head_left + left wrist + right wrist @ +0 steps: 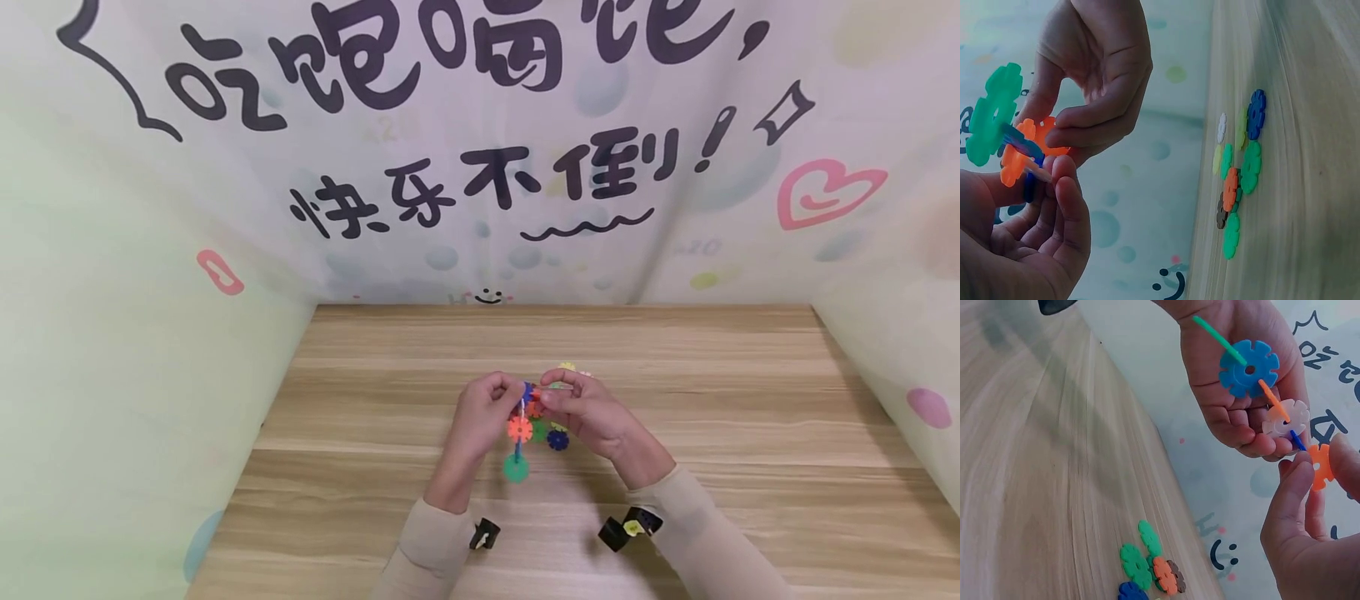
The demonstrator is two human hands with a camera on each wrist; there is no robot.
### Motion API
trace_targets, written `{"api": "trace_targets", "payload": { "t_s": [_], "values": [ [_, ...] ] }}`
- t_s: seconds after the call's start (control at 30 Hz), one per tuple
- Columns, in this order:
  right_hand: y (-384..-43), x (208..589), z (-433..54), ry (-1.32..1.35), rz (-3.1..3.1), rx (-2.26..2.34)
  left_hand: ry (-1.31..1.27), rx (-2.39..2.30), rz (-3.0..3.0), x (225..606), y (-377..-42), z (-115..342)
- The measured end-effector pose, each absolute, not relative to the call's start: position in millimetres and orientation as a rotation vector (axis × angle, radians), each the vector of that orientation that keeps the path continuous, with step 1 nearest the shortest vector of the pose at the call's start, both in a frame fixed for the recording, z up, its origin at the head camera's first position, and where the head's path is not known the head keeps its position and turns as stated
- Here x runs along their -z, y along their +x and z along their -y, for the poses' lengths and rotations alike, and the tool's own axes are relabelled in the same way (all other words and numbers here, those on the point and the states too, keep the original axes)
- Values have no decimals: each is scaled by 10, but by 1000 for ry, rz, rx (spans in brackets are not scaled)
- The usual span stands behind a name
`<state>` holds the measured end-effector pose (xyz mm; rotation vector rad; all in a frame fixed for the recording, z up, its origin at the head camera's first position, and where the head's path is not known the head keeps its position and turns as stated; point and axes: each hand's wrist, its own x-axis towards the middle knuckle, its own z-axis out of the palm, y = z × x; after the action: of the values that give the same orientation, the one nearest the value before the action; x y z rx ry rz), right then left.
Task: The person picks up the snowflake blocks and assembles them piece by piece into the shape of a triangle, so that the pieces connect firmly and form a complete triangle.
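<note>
Notched plastic discs, interlocked edge to edge, hang as a chain from my left hand (483,412). From the lower end come a green disc (516,468), a light blue disc (1249,369), an orange disc (520,430), a white disc (1286,419) and a dark blue disc (527,393). My left thumb and fingers pinch the chain at the dark blue disc. Facing it, my right hand (596,417) pinches another orange disc (1320,467) between thumb and fingers. That disc's edge meets the dark blue one, and fingertips partly cover both.
Several loose discs lie in a cluster on the wooden table (360,450) beyond the hands, among them a dark blue disc (557,439), green discs (1250,167) and a brown disc (1221,211). A printed wall (420,275) rises at the table's back edge.
</note>
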<state>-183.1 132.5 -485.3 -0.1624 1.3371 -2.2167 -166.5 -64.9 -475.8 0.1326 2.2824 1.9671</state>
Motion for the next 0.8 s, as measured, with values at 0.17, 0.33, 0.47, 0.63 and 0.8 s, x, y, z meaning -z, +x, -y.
{"api": "trace_targets", "payload": {
  "t_s": [0.17, 0.33, 0.47, 0.63, 0.8],
  "values": [
    [-1842, 4879, -1300, -162, -1359, 2209, 110, -1956, -2307, 4749, -1657, 645],
    [-1856, 4878, -1286, -159, -1384, 2186, 132, -1930, -2343, 4764, -1662, 636],
    [-1879, 4874, -1273, -185, -1496, 2140, 82, -1955, -2308, 4767, -1666, 654],
    [-1950, 4924, -1372, -252, -1917, 2001, 1, -2040, -2218, 4775, -1691, 712],
    [-2089, 5022, -1586, -189, -2343, 1827, -38, -2107, -2162, 4764, -1724, 760]
  ]
}}
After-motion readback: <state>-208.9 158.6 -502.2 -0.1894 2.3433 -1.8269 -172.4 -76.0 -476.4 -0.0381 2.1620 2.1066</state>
